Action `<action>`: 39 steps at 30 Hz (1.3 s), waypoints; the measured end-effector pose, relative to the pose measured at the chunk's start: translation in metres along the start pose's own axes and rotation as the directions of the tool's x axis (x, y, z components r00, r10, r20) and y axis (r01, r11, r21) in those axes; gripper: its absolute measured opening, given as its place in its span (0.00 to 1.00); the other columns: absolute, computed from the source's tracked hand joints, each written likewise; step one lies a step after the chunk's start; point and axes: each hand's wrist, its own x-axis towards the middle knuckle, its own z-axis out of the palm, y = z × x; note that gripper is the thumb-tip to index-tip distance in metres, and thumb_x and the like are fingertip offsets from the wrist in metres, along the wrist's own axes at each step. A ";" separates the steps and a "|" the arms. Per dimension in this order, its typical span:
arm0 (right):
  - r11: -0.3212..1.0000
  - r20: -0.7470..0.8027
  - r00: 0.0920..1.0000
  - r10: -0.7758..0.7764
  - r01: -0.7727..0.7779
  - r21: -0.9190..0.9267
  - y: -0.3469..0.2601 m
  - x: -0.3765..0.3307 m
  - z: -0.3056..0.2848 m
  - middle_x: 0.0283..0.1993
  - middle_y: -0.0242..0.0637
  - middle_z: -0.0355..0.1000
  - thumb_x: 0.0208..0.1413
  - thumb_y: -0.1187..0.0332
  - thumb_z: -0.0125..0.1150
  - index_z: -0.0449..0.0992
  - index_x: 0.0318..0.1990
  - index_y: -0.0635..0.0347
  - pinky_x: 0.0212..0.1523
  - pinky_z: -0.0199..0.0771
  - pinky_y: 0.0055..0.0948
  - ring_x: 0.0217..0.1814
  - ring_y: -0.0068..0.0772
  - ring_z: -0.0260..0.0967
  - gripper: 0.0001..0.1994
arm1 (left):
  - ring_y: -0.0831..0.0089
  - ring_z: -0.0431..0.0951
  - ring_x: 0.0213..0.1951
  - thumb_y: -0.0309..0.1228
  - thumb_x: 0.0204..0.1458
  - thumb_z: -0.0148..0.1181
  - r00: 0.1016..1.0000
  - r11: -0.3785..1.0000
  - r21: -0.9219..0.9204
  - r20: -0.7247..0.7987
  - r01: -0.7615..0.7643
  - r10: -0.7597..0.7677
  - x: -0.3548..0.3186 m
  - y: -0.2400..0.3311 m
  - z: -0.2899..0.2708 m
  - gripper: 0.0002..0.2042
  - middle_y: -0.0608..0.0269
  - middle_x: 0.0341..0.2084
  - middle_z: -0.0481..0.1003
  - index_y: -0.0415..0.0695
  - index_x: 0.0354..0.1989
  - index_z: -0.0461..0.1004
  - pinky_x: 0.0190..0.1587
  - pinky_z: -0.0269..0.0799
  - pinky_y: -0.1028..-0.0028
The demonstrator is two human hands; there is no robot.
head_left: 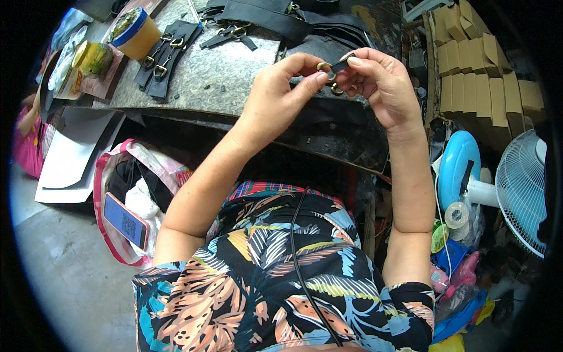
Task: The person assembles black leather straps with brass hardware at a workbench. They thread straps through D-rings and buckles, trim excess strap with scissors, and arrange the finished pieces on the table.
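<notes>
Above the workbench's front edge, both of my hands are raised close together around a short black strap with brass-coloured metal rings. My left hand, thumb and forefinger pinched, grips a metal ring at the strap's left end. The strap's other end is held between the thumb and fingers of my right hand. Another brass-coloured piece hangs just below, partly hidden by the fingers. Black straps with metal rings lie on the bench to the left, and more black straps are piled behind my hands.
On the left stand a tub with a blue rim and a yellow jar. Below the bench, an open bag holds a phone. Stacked cardboard boxes and a fan are at the right.
</notes>
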 end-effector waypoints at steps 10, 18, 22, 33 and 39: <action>0.986 -0.038 0.997 -0.061 0.054 -0.161 0.005 -0.005 0.006 0.31 0.34 0.81 0.62 0.67 0.65 0.82 0.41 0.61 0.34 0.78 0.20 0.33 0.22 0.79 0.07 | 0.84 0.72 0.31 0.35 0.61 0.64 0.986 0.975 -0.152 0.074 0.162 -0.152 0.011 -0.001 -0.008 0.12 0.70 0.26 0.77 0.36 0.41 0.82 0.35 0.68 0.79; 0.927 -0.109 0.964 -0.243 0.197 -0.319 0.016 0.003 0.002 0.28 0.27 0.76 0.60 0.70 0.64 0.82 0.38 0.60 0.34 0.69 0.19 0.30 0.16 0.71 0.05 | 0.84 0.72 0.30 0.33 0.61 0.65 0.989 0.967 0.255 0.133 0.030 -0.065 0.018 0.006 -0.008 0.12 0.71 0.29 0.77 0.39 0.47 0.81 0.35 0.68 0.80; 0.893 -0.197 0.913 -0.358 0.272 -0.359 0.016 0.006 -0.024 0.31 0.34 0.81 0.65 0.67 0.61 0.84 0.37 0.64 0.38 0.75 0.23 0.32 0.22 0.75 0.10 | 0.81 0.72 0.29 0.29 0.56 0.68 0.971 0.848 0.503 0.232 -0.167 0.054 0.033 0.009 -0.028 0.15 0.63 0.30 0.79 0.45 0.52 0.81 0.34 0.71 0.77; -0.110 -0.046 0.815 -0.578 -0.134 -0.985 0.030 0.001 -0.035 0.33 0.30 0.76 0.54 0.55 0.70 0.86 0.31 0.50 0.45 0.71 0.40 0.43 0.37 0.72 0.10 | 0.58 0.79 0.42 0.31 0.55 0.67 0.932 0.390 0.860 0.228 -0.329 0.282 0.057 -0.017 -0.023 0.10 0.59 0.35 0.79 0.48 0.46 0.83 0.47 0.76 0.63; -0.119 0.026 0.750 -0.661 -0.070 -0.990 0.024 0.000 -0.025 0.38 0.29 0.77 0.50 0.57 0.73 0.86 0.36 0.48 0.47 0.73 0.40 0.46 0.38 0.73 0.09 | 0.53 0.72 0.44 0.28 0.51 0.65 0.924 0.386 0.842 0.318 -0.377 0.210 0.055 0.000 -0.023 0.04 0.56 0.36 0.75 0.44 0.34 0.81 0.46 0.71 0.59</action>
